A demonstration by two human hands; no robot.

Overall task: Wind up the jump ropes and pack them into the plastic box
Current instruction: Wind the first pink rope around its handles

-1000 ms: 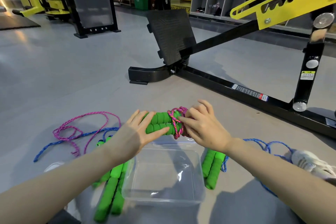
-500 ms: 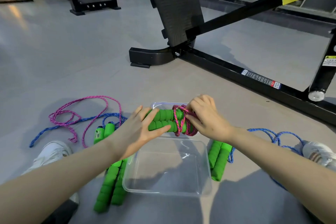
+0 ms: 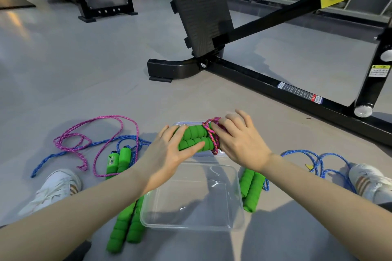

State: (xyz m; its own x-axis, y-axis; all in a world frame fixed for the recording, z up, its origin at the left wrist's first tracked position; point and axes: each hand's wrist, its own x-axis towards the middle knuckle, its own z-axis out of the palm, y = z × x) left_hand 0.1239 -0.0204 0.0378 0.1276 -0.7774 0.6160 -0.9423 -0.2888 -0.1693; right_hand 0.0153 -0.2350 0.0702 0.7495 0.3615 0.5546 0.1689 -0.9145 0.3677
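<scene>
The left hand (image 3: 167, 154) grasps two green foam handles (image 3: 195, 137) lying side by side, with the thumb under them and the fingers over. The right hand (image 3: 239, 144) pinches the pink braided rope (image 3: 210, 135) wound around their end. This bundle is above the far edge of the clear plastic box (image 3: 191, 225), which stands on the grey floor (image 3: 84, 70).

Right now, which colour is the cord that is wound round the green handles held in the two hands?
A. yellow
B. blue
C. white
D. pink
D: the cord wound round the green handles, which the left hand holds and the right hand pinches, is pink.
</scene>
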